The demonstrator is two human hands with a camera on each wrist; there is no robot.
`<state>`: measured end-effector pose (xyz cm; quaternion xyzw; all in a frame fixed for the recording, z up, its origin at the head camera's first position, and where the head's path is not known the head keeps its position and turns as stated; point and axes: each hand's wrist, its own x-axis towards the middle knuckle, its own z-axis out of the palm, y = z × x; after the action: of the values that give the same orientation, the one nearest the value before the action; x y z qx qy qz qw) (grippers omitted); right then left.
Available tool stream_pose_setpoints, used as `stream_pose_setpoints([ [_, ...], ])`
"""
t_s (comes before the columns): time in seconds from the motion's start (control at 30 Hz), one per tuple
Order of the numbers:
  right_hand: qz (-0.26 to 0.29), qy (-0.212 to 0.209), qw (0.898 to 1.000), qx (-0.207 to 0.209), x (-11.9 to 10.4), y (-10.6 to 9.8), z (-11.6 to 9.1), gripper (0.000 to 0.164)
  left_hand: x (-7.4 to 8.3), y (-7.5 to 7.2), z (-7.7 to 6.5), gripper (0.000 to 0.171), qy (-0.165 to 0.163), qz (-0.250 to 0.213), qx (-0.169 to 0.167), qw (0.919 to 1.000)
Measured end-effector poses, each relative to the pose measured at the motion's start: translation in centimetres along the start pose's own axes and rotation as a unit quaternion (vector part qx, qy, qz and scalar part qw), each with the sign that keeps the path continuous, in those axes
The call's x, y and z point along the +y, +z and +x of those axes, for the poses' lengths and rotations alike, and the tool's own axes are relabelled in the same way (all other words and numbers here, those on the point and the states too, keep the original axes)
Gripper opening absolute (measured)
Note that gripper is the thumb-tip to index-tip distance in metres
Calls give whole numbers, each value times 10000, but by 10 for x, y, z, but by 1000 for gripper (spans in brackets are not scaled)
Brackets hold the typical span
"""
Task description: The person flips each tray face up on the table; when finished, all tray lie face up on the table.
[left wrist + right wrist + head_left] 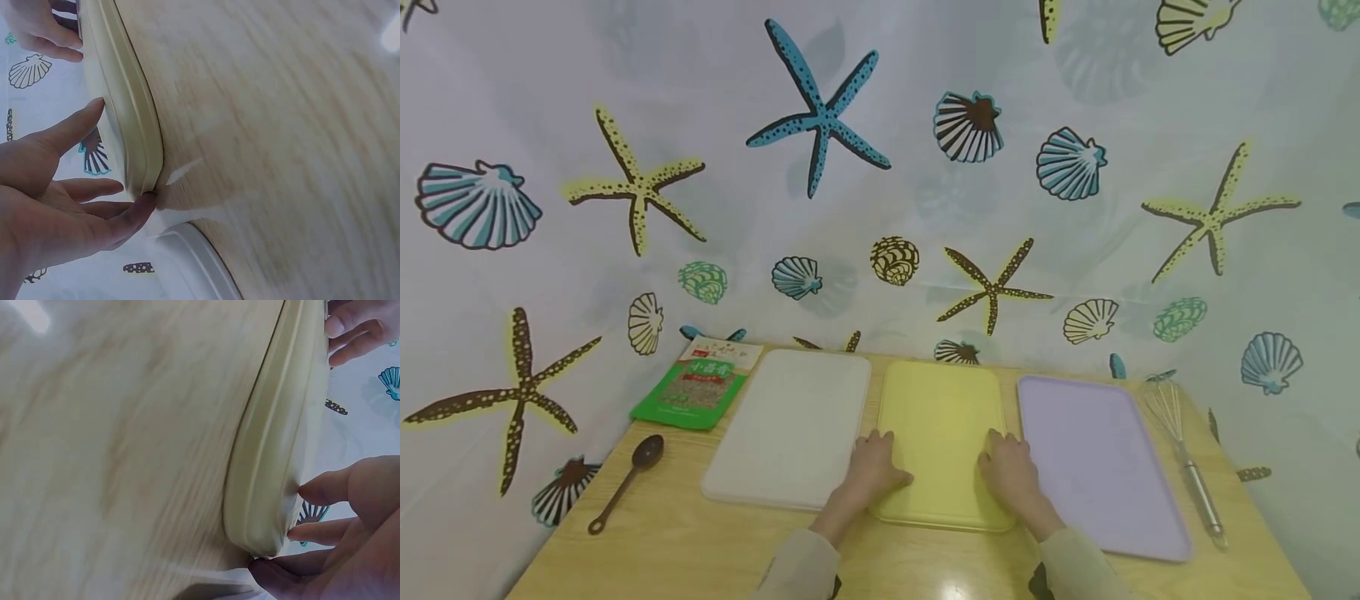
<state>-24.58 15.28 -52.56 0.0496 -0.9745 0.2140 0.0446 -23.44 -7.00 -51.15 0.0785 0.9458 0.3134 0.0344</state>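
Note:
A yellow tray (942, 442) lies flat on the wooden table, between a white tray and a purple one. My left hand (874, 469) holds its left edge, thumb over the top and fingers along the side. On the opposite edge, my right hand (1011, 473) grips in much the same way. In the left wrist view the thumb and fingertips meet the rounded rim of the yellow tray (134, 119). The right wrist view has fingertips at the rim and low corner of that tray (269, 456).
The white tray (797, 425) lies close on the left, the purple tray (1097, 467) on the right. Farther left are a green food packet (696, 387) and a dark spoon (636, 471). A whisk (1191, 467) lies far right. A patterned curtain (880, 192) hangs behind the table.

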Motion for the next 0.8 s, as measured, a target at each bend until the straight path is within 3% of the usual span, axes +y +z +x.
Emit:
stream_pose_setpoints([
  [0.1, 93, 167, 9998, -54, 2, 1, 2, 41, -1, 3, 1, 75, 11, -63, 16, 10000],
  [0.23, 845, 552, 9948, -94, 3, -2, 5, 45, -5, 5, 1, 75, 35, -127, 28, 9999],
  [0.43, 2502, 995, 9630, -153, 2, -20, 4, 51, -10, 3, -2, 77, 107, -274, -5, 9996],
  [0.57, 2996, 1146, 9470, -166, 10, -33, 4, 52, -13, 0, -1, 77, 73, -388, -168, 9991],
  [0.73, 3602, 1453, 9204, -441, 24, -47, 9, 52, -19, -2, 1, 78, 59, -657, -373, 9971],
  [0.8, 3717, 1475, 9147, -579, 29, -51, 12, 52, -21, -4, 0, 77, 117, -791, -424, 9959],
])
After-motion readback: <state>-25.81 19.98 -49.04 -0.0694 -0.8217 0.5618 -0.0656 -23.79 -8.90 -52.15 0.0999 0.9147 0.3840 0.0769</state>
